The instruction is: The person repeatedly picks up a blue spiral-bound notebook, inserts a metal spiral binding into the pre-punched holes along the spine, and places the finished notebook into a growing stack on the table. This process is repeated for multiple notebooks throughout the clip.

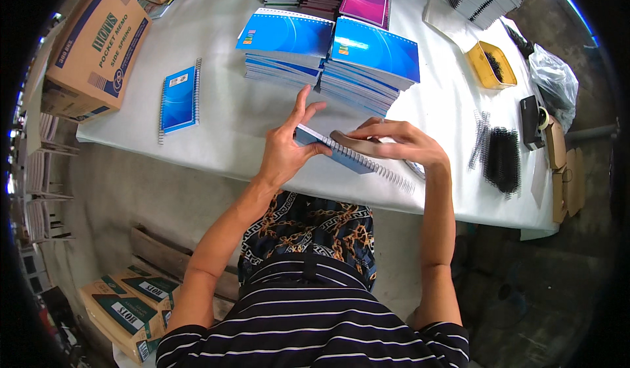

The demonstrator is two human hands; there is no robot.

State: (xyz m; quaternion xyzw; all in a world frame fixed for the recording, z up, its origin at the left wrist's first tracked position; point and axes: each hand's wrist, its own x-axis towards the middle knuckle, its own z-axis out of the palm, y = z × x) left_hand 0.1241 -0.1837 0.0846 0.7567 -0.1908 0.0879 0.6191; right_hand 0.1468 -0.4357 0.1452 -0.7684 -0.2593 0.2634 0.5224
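Observation:
My left hand (287,142) holds a small notebook (342,158) at its left end, thumb on the near face and index finger raised. A wire spiral coil (394,176) runs along the notebook's upper edge and sticks out past its right end. In my right hand (410,143) is a curved, brownish flat piece (356,145), whose exact kind I cannot make out; it lies against the coil. Just beyond my hands stand two stacks of punched blue-covered notebooks, a left stack (285,35) and a right stack (375,50).
A finished-looking blue spiral notebook (180,99) lies left, near a large carton (98,46). At right are a yellow tray (492,65) with small dark pieces, black coils (503,161), a tape dispenser (533,122) and a plastic bag (554,82). Bound notebooks (366,4) are stacked at the back.

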